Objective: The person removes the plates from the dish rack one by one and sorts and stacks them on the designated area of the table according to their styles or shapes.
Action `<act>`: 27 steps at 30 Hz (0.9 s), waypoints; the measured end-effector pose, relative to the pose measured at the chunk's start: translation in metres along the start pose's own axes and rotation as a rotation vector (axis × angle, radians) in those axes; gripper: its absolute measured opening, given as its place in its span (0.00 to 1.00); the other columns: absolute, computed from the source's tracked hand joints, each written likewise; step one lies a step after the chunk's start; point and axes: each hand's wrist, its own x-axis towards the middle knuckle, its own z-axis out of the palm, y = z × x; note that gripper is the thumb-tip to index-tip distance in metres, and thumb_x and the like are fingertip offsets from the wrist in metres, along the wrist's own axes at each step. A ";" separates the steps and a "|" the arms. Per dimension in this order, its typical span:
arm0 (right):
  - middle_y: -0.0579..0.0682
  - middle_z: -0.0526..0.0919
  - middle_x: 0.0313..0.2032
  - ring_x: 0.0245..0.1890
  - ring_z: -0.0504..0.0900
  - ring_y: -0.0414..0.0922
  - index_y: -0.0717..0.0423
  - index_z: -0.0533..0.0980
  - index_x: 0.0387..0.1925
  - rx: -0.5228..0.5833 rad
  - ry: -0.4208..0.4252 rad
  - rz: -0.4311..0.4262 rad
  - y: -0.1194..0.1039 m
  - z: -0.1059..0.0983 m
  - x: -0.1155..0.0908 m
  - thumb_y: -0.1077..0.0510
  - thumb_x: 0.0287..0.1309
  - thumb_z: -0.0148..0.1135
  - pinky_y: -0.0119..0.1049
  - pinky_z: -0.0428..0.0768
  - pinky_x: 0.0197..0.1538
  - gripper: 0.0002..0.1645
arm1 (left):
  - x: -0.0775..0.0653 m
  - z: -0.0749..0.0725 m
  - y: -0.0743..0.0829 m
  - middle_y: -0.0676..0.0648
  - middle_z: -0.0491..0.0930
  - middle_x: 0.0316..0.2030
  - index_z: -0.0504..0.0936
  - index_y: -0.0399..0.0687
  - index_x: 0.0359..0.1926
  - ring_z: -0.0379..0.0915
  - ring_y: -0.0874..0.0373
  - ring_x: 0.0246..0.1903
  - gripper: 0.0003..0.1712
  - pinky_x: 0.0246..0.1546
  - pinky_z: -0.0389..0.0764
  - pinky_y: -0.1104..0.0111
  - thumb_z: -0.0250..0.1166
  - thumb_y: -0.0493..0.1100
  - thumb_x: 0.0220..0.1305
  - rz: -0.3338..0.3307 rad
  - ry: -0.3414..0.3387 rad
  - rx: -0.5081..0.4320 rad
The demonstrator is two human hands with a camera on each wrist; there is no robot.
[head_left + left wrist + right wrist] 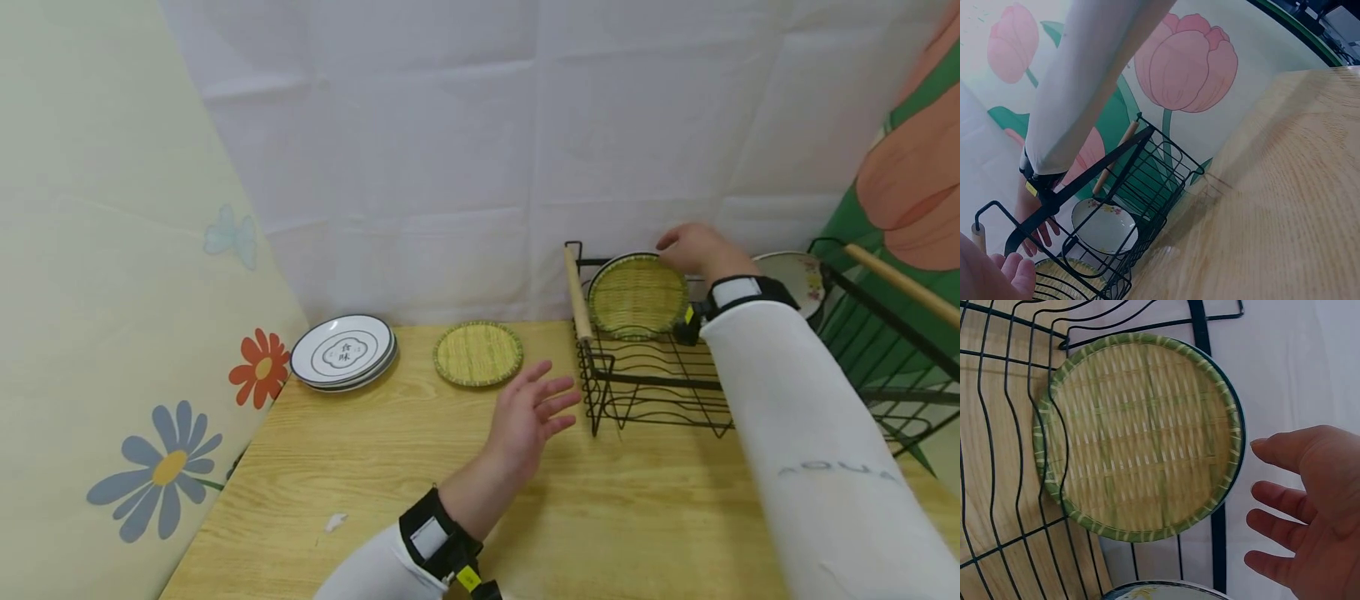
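Observation:
A round woven bamboo tray (1141, 437) with a green rim stands on edge in a black wire dish rack (652, 383). The edge of a dark-rimmed plate (1242, 419) shows just behind it. My right hand (1310, 506) is over the back of the rack, fingertips just off the tray's upper rim, with nothing in its grasp. My left hand (528, 421) hovers in front of the rack's left end, fingers spread and holding nothing. Nearest it, a second woven tray (477, 354) lies flat on the wooden table (600, 517).
White plates (341, 350) with dark rims are stacked at the table's back left. A flowered dish (1104, 226) stands farther right in the rack. Wooden handles (577, 296) top the rack's ends. A small white scrap (335, 522) lies at the front left.

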 end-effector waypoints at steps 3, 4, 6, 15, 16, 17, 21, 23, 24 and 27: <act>0.75 0.65 0.69 0.66 0.66 0.73 0.69 0.66 0.70 -0.013 0.002 -0.006 0.001 0.008 0.001 0.56 0.74 0.49 0.69 0.69 0.65 0.29 | -0.001 -0.001 -0.004 0.37 0.80 0.62 0.66 0.45 0.74 0.80 0.42 0.61 0.28 0.57 0.84 0.56 0.48 0.44 0.78 -0.002 -0.007 0.015; 0.75 0.67 0.68 0.65 0.67 0.73 0.70 0.67 0.69 -0.024 0.009 -0.016 0.002 0.010 0.002 0.57 0.73 0.51 0.68 0.70 0.65 0.29 | -0.001 -0.002 -0.005 0.37 0.81 0.62 0.66 0.44 0.74 0.80 0.42 0.61 0.28 0.56 0.84 0.57 0.48 0.44 0.78 -0.003 -0.009 0.018; 0.75 0.68 0.66 0.64 0.68 0.73 0.72 0.67 0.67 -0.058 0.020 -0.036 0.004 0.013 0.003 0.58 0.71 0.52 0.67 0.70 0.65 0.29 | -0.001 -0.002 -0.007 0.38 0.81 0.61 0.66 0.44 0.74 0.81 0.44 0.60 0.27 0.54 0.85 0.59 0.48 0.44 0.78 -0.002 -0.011 0.019; 0.76 0.68 0.66 0.64 0.69 0.73 0.73 0.67 0.66 -0.070 0.069 -0.064 0.012 0.023 0.005 0.59 0.69 0.48 0.67 0.71 0.63 0.29 | 0.002 -0.001 -0.013 0.38 0.82 0.60 0.68 0.45 0.73 0.83 0.46 0.57 0.27 0.49 0.86 0.64 0.49 0.43 0.76 -0.007 -0.006 0.014; 0.76 0.68 0.66 0.63 0.69 0.73 0.73 0.67 0.66 -0.068 0.072 -0.064 0.013 0.024 0.005 0.59 0.69 0.48 0.67 0.71 0.63 0.29 | 0.002 -0.001 -0.014 0.38 0.82 0.60 0.68 0.44 0.73 0.83 0.46 0.57 0.27 0.49 0.86 0.64 0.49 0.42 0.76 -0.008 -0.005 0.015; 0.76 0.68 0.66 0.63 0.69 0.73 0.73 0.67 0.66 -0.063 0.072 -0.060 0.014 0.024 0.005 0.59 0.69 0.47 0.68 0.71 0.62 0.29 | 0.002 -0.001 -0.014 0.38 0.82 0.60 0.68 0.44 0.73 0.83 0.47 0.56 0.27 0.49 0.86 0.64 0.49 0.42 0.76 -0.008 -0.004 0.016; 0.76 0.68 0.66 0.64 0.68 0.73 0.72 0.67 0.66 -0.080 0.091 -0.061 0.017 0.026 0.007 0.59 0.68 0.47 0.67 0.70 0.64 0.30 | 0.003 0.000 -0.015 0.38 0.83 0.59 0.68 0.45 0.73 0.85 0.50 0.53 0.26 0.47 0.86 0.65 0.48 0.41 0.77 -0.010 -0.002 0.014; 0.76 0.68 0.66 0.64 0.68 0.73 0.72 0.67 0.66 -0.080 0.093 -0.057 0.019 0.027 0.008 0.59 0.68 0.47 0.67 0.70 0.64 0.30 | 0.003 0.000 -0.015 0.38 0.83 0.59 0.68 0.45 0.73 0.85 0.51 0.53 0.26 0.47 0.86 0.65 0.48 0.41 0.77 -0.008 -0.004 0.015; 0.76 0.68 0.66 0.64 0.68 0.72 0.72 0.67 0.66 -0.079 0.093 -0.056 0.019 0.027 0.008 0.59 0.68 0.47 0.68 0.70 0.64 0.30 | 0.003 0.000 -0.015 0.38 0.83 0.59 0.68 0.45 0.73 0.85 0.52 0.52 0.26 0.47 0.86 0.65 0.48 0.41 0.77 -0.007 -0.005 0.014; 0.75 0.67 0.66 0.63 0.69 0.72 0.72 0.66 0.67 -0.074 0.083 -0.050 0.020 0.027 0.009 0.58 0.69 0.47 0.68 0.71 0.62 0.30 | 0.004 -0.001 -0.015 0.38 0.83 0.59 0.68 0.44 0.73 0.85 0.52 0.52 0.26 0.48 0.86 0.65 0.48 0.41 0.77 -0.006 -0.005 0.012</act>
